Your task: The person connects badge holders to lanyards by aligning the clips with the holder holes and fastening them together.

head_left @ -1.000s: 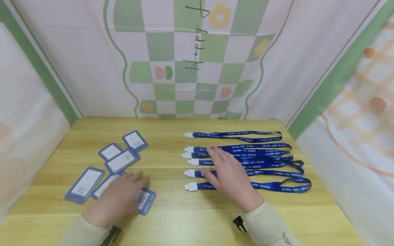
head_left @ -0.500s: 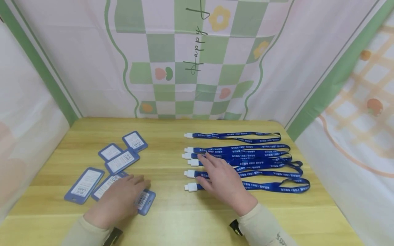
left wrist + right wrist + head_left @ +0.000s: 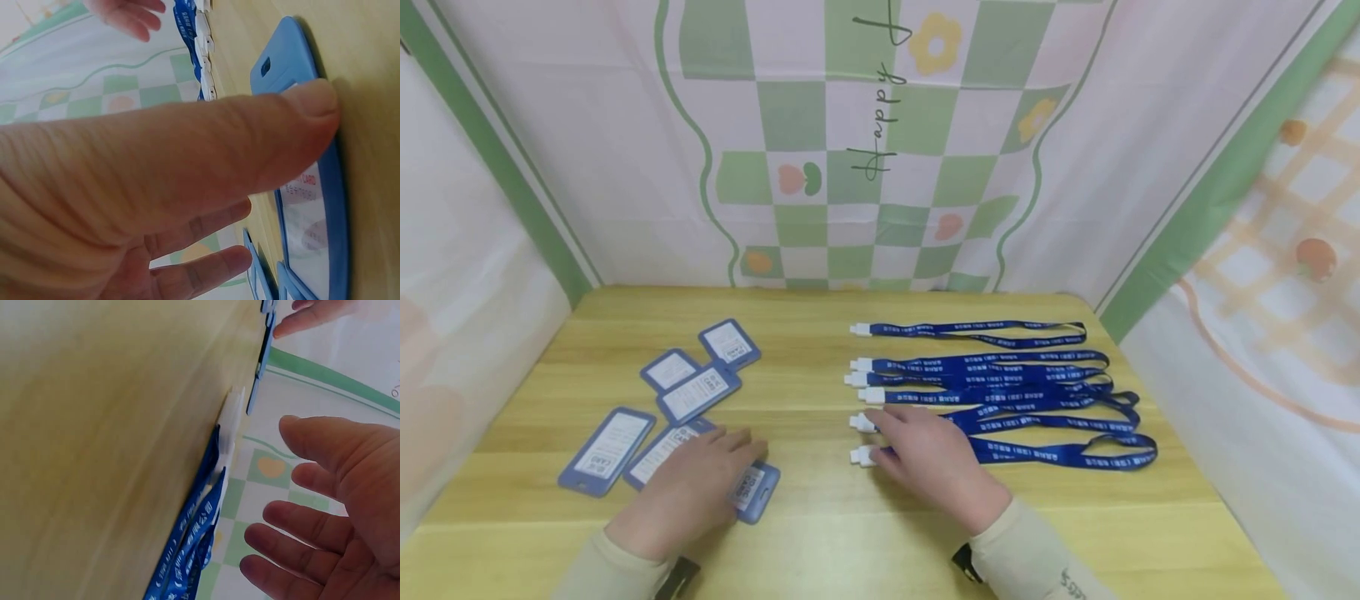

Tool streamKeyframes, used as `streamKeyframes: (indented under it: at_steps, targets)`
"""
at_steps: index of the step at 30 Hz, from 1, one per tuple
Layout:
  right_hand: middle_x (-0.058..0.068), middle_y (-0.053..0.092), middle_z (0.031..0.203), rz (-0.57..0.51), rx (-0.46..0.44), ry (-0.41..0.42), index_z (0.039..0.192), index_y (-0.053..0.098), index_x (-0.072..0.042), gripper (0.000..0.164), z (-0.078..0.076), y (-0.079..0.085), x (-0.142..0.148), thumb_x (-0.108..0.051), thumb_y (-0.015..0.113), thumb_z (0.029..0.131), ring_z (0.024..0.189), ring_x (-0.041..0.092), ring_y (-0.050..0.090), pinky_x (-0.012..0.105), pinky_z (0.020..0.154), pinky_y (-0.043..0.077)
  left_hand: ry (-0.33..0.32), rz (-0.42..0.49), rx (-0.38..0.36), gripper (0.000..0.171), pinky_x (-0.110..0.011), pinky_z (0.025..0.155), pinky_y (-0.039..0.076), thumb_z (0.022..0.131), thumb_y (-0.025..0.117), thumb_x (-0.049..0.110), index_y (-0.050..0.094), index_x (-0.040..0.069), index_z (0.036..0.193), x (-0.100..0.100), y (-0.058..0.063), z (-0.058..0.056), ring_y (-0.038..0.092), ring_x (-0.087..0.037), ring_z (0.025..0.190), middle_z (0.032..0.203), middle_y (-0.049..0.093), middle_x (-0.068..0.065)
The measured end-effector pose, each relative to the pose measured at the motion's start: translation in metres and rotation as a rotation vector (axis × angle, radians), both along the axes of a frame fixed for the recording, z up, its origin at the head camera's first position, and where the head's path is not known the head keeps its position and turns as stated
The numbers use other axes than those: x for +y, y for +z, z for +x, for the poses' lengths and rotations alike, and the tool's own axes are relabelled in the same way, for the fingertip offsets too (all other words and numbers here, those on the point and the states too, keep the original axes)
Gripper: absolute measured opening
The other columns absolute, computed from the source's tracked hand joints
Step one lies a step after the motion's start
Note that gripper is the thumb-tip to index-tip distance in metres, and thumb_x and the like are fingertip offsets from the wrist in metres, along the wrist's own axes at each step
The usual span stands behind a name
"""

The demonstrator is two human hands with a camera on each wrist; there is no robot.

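My left hand (image 3: 700, 487) is over the blue ID card holders at the near left. It covers parts of one card holder (image 3: 752, 492) and of another (image 3: 658, 450) beside it. In the left wrist view its thumb lies across the edge of a card holder (image 3: 294, 53), the other fingers spread apart. Blue lanyards (image 3: 1067, 454) with white clip ends lie in a row on the right. Low above the two nearest ones is my right hand (image 3: 936, 458), its fingertips near their white clips (image 3: 862, 422). In the right wrist view its fingers are loosely bent, with nothing between them.
More card holders (image 3: 606, 450) lie to the left and behind my left hand, some overlapping. Another lanyard (image 3: 977, 327) lies apart at the back of the wooden table (image 3: 808, 550). A printed cloth (image 3: 850, 225) hangs behind the table, with cloth on both sides.
My right hand has moved left and toward me, from over the middle lanyards to the clip ends of the nearest ones. The left hand has stayed nearly still.
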State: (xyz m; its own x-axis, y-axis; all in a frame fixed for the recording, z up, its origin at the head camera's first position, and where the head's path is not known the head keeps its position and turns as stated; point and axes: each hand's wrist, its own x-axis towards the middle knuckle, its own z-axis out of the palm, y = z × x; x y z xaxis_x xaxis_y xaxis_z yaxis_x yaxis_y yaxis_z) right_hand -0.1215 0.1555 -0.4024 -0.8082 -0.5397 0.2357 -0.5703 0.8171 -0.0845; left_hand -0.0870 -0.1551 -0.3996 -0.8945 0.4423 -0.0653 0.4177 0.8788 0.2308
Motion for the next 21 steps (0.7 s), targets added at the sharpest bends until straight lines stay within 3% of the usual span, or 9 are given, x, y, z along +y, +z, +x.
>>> streamKeyframes:
  at_steps: [5, 14, 21]
  targets:
    - [0.002, 0.077, 0.114, 0.032, -0.003, 0.024, 0.129, 0.073, -0.019, 0.041, 0.002, -0.006, -0.004, -0.032, 0.080, 0.091, 0.096, 0.020, 0.074, 0.036, 0.076, 0.064, -0.010, -0.001, 0.011, 0.079, -0.067, 0.113, 0.043, 0.065, 0.087, 0.000, 0.063, 0.006, 0.140, -0.001, 0.001, 0.001, 0.054, -0.048, 0.135, 0.144, 0.061, -0.021]
    - [0.000, 0.079, 0.102, 0.065, 0.022, 0.058, 0.121, 0.077, -0.018, 0.031, 0.004, -0.012, -0.009, -0.028, 0.080, 0.092, 0.088, 0.016, 0.075, 0.030, 0.073, 0.064, -0.020, 0.009, 0.034, 0.077, -0.066, 0.113, 0.044, 0.065, 0.085, -0.002, 0.064, 0.006, 0.139, -0.002, 0.000, 0.003, 0.056, -0.047, 0.133, 0.143, 0.062, -0.022]
    - [-0.005, 0.075, 0.084, 0.066, 0.044, 0.086, 0.107, 0.077, -0.020, 0.016, 0.004, -0.012, -0.012, -0.023, 0.080, 0.092, 0.069, 0.011, 0.067, 0.023, 0.057, 0.056, -0.029, 0.004, 0.037, 0.077, -0.065, 0.112, 0.045, 0.065, 0.086, -0.001, 0.064, 0.006, 0.138, -0.002, -0.001, 0.002, 0.057, -0.047, 0.133, 0.142, 0.063, -0.022]
